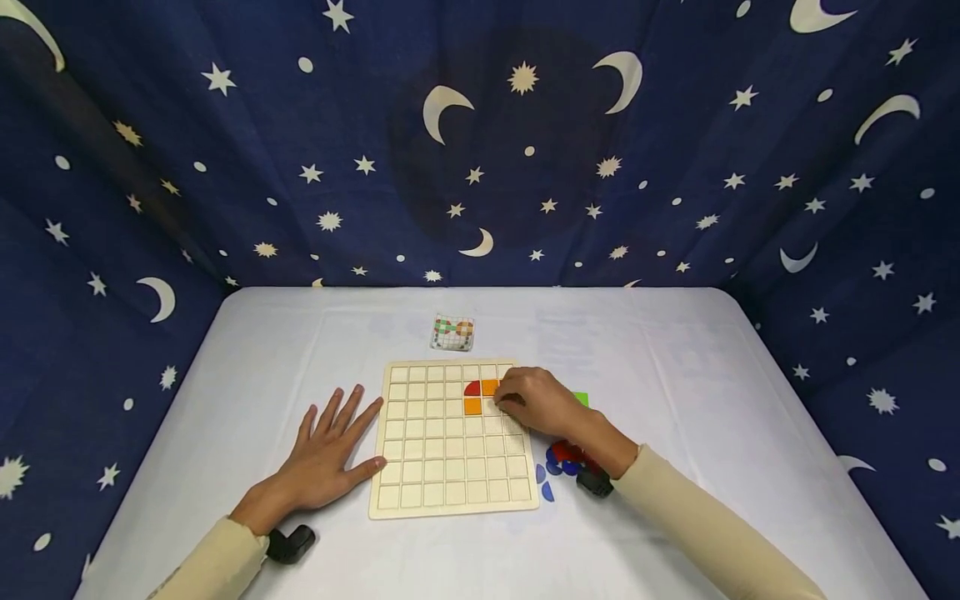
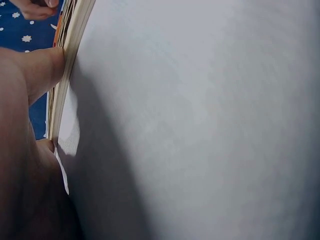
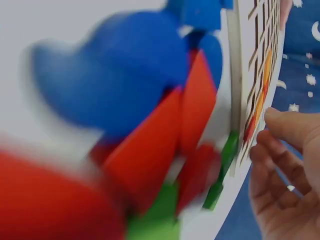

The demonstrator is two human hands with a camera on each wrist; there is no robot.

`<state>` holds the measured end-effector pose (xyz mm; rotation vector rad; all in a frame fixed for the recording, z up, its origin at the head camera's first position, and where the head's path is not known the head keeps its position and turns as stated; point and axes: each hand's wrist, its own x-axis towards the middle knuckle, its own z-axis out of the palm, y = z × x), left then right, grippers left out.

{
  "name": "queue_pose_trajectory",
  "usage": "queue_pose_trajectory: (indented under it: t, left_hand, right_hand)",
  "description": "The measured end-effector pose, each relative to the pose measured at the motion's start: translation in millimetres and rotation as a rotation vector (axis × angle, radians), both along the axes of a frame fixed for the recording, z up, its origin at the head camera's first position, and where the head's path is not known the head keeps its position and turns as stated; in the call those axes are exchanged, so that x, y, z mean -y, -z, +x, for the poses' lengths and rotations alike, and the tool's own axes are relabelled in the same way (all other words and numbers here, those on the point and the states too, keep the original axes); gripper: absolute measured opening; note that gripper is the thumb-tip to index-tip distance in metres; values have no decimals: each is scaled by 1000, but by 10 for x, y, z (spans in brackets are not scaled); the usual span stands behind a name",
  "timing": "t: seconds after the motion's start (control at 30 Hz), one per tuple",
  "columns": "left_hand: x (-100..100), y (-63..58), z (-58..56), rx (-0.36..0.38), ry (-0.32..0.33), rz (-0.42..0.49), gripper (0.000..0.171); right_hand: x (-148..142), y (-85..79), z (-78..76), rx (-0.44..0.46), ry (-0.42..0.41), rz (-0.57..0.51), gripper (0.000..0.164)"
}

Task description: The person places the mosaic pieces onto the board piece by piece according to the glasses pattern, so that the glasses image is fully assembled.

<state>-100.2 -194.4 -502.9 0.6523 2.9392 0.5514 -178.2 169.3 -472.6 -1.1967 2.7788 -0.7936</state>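
Note:
A pale wooden grid board [image 1: 423,433] lies flat on the white table. My left hand [image 1: 322,467] rests spread on the left, its thumb and index finger touching the board's left edge. My right hand [image 1: 540,404] is over the board's upper right part, fingers bent downward. Beside its fingertips sit a red quarter-round tile [image 1: 472,388], an orange square tile [image 1: 490,387] and another orange tile [image 1: 472,406]. The right wrist view shows a further red tile [image 3: 250,129] near the fingertips. Thumb and index finger stand slightly apart there, with nothing visible between them.
Blue half-round tiles [image 1: 547,492], red tiles [image 1: 567,452] and a green tile [image 1: 581,399] lie right of the board, partly under the right arm. A small pattern card [image 1: 453,332] lies behind the board. A starry dark blue curtain [image 1: 480,167] surrounds the table.

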Motion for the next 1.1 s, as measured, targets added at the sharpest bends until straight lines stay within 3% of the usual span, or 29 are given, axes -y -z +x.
queue_pose_trajectory:
  t: [0.23,0.37,0.63,0.8,1.1]
  left_hand:
    - [2,37,-14,-52,7,21,81]
    - [4,50,-21,-61,8,44,82]
    - [31,135,-34,-56,11,49,82]
    - [2,46,-17,-37,9,30,82]
    - [5,-6,-9,-7,14,10,81]
  right_hand:
    - [-394,-44,98,1,243,148,21]
    - [-565,-52,165,58,311,199,26]
    - [-938,-138,283,113,354,228,27]
    - [-1122,-155,340,199,337,187,25]
    - [-1313,-131,527,236,316,167,23]
